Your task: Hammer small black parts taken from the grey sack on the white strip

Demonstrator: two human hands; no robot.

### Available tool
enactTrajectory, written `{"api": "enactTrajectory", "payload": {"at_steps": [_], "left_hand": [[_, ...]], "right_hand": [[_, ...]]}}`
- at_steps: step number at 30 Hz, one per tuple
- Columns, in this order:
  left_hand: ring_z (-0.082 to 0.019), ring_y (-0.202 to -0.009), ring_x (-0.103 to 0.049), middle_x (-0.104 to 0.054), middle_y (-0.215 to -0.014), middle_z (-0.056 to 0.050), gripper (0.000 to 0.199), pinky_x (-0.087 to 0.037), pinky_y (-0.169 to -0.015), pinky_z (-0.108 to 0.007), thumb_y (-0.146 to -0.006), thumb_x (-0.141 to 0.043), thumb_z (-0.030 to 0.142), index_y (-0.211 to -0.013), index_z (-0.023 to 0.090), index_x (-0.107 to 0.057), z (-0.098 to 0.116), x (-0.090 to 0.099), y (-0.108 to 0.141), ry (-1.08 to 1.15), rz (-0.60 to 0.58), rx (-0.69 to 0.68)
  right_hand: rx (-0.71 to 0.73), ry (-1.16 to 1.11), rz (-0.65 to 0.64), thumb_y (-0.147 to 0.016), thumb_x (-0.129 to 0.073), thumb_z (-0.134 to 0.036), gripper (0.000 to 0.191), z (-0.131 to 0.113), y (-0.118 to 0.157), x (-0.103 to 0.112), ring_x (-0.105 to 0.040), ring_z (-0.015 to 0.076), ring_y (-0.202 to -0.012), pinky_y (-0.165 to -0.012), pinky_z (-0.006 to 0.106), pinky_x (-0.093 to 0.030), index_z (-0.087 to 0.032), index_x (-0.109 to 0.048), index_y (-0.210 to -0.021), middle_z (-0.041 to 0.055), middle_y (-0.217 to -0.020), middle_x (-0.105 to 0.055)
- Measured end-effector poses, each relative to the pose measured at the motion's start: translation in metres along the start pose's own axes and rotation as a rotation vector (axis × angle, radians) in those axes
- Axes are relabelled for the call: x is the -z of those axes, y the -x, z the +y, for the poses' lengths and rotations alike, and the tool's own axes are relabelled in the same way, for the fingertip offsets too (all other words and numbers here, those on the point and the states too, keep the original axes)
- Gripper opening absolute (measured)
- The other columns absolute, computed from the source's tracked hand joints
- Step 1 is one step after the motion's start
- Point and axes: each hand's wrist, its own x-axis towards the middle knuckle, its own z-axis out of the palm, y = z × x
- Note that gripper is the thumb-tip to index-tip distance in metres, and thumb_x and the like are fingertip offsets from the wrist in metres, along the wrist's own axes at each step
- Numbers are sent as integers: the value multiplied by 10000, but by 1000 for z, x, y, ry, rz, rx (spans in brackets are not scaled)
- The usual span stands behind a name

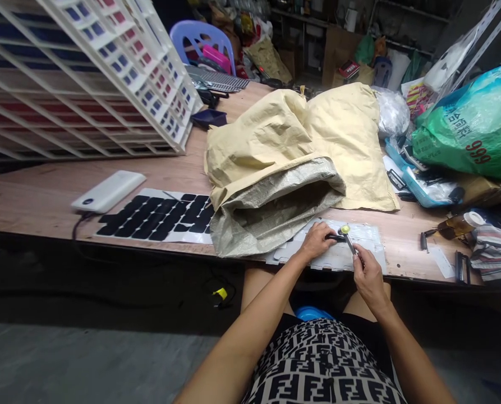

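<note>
My left hand is closed on a small black piece over the pale sheets at the table's front edge. In my right hand is a slim metallic tool, its round yellow-green head touching or just above the black piece. Just behind and left of my hands lies a yellow woven sack, its grey-lined mouth open toward me. A white sheet with black rounded pieces lies left of the sack.
A white power bank with a cable is at the left, below a large white plastic basket. On the right are a green bag, a blue tray, a brown bottle and striped cloth.
</note>
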Motion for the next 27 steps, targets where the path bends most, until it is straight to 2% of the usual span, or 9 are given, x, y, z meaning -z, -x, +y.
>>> {"api": "enactTrajectory", "payload": {"at_steps": [3,6,8,11,15,18,23,25,27], "left_hand": [[-216,-957,-522,-629,-955,-21,366,-440,-885,-356,-782,-739,208,-1136,225,-650,1,1,0,31,24,33],[-205,-946,-538,-632,-969,-3,647,-443,-897,-355,-760,-747,179,-1352,227,-491,1,0,0,94,60,68],[-209,-949,-537,-634,-960,-2,695,-440,-905,-359,-757,-749,182,-1386,214,-455,1,0,0,98,58,70],[-220,-966,-525,-640,-971,-15,598,-435,-907,-363,-772,-740,199,-1332,216,-531,1,0,-1,64,38,48],[-230,-965,-500,-621,-932,-33,231,-432,-892,-360,-803,-723,238,-1034,227,-714,0,-1,-1,-3,-4,7],[-225,-949,-497,-612,-919,-33,174,-438,-877,-358,-812,-715,244,-984,227,-733,0,-1,-2,-11,-5,0],[-221,-924,-520,-623,-920,-45,163,-452,-863,-368,-873,-655,283,-1009,214,-711,2,4,-2,-23,55,-85],[-218,-934,-546,-638,-970,-66,200,-458,-868,-370,-932,-572,303,-1063,196,-679,7,4,14,-15,116,-202],[-213,-939,-574,-652,-1029,-91,254,-466,-853,-364,-972,-495,316,-1129,180,-643,13,-2,42,-14,123,-388]], "right_hand": [[29,22,-35,-974,-432,-249,361,-7,1,-3,-626,214,-1120,-1004,389,-501,-196,-619,-1278,106,-1205,-670],[29,44,-79,-961,-432,-230,358,-5,-1,-7,-630,212,-1102,-991,381,-500,-197,-627,-1260,98,-1177,-678],[29,69,-74,-955,-442,-232,356,0,-11,-7,-636,207,-1069,-966,364,-503,-194,-630,-1256,92,-1146,-684],[27,180,-10,-952,-450,-238,361,12,-44,-7,-626,209,-1037,-920,340,-494,-189,-628,-1263,94,-1128,-677],[-67,509,96,-954,-440,-201,379,34,-105,-13,-586,224,-982,-831,319,-451,-200,-626,-1285,102,-1078,-652],[-124,701,106,-970,-414,-191,368,50,-137,-24,-547,228,-959,-774,310,-403,-203,-629,-1269,111,-1048,-621],[-119,844,130,-1008,-340,-235,368,62,-144,-39,-493,242,-960,-755,335,-355,-196,-576,-1288,129,-1072,-563],[-117,861,116,-1005,-341,-237,365,62,-141,-41,-481,245,-967,-760,337,-354,-195,-553,-1300,128,-1074,-547],[-122,874,86,-999,-356,-236,364,60,-140,-41,-474,251,-983,-767,337,-357,-188,-534,-1313,132,-1083,-538]]}}
